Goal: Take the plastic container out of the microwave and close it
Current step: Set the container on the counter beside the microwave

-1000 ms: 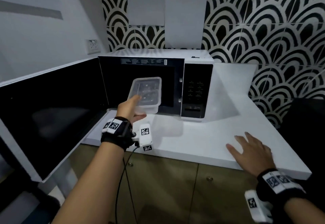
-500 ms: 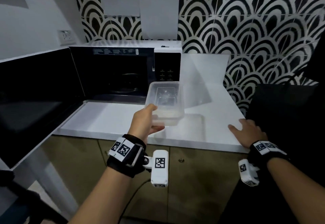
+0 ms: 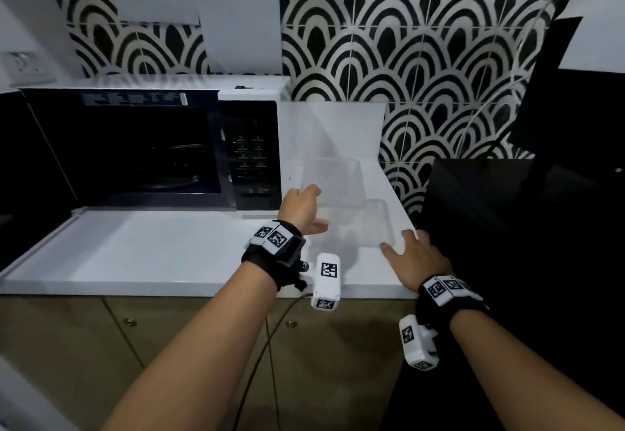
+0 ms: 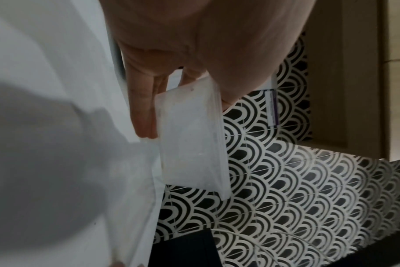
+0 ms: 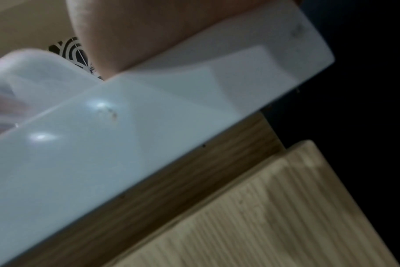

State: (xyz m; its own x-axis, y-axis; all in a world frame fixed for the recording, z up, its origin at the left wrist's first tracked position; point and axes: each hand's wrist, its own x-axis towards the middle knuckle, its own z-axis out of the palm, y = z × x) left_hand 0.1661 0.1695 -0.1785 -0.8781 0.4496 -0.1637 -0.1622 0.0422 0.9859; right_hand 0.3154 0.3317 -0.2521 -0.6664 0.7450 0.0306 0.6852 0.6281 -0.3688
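My left hand [image 3: 314,209] pinches the near edge of the clear plastic container [image 3: 333,182], holding it just above the white counter [image 3: 152,255], right of the microwave [image 3: 250,92]. In the left wrist view the fingers [image 4: 144,108] lie on one side of the container [image 4: 192,140] and the thumb on the other. A clear flat lid [image 3: 368,227] lies on the counter below and right of the container. My right hand [image 3: 402,244] rests flat and open on the counter at the lid's near right corner. The microwave cavity [image 3: 142,150] stands open and dark.
The microwave door [image 3: 13,167] hangs open at the far left. A large black object [image 3: 524,221] borders the counter on the right. Patterned tiles [image 3: 422,75] back the counter, and wooden cabinets [image 3: 169,336] sit below its front edge.
My left hand carried the container out of the microwave and rightward, to above the counter by the lid. My right hand stayed flat on the counter.
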